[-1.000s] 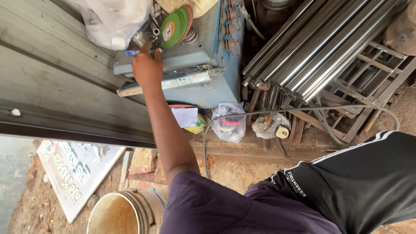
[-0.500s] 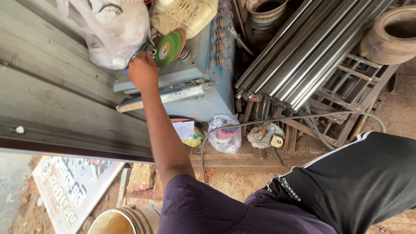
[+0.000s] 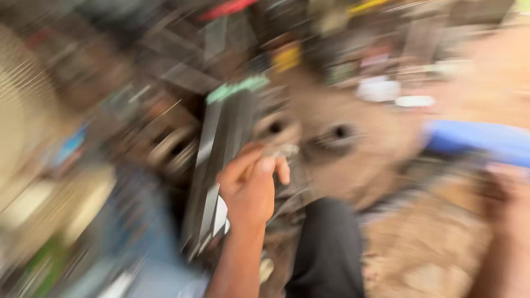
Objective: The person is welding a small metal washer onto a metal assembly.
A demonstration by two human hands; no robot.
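The whole view is smeared by fast camera motion. My left hand (image 3: 251, 187) is raised in the middle of the picture, its fingers curled in toward the palm. Whether it holds something small is lost in the blur. It is just right of a dark grey bundle of metal bars (image 3: 221, 149) standing on end. A skin-coloured blur at the right edge (image 3: 505, 221) may be my right hand or forearm; its fingers cannot be made out. My black trouser leg (image 3: 326, 248) shows below the left hand.
A blurred blue shape (image 3: 138, 232), probably the blue machine, is at lower left. A long blue object (image 3: 480, 140) lies at the right on sandy ground (image 3: 430, 243). Dark cluttered scrap fills the top.
The camera has swung sharply and everything is now blurred. My left hand has left the top of the blue machine and is drawn back with its fingers curled beside the metal bars.
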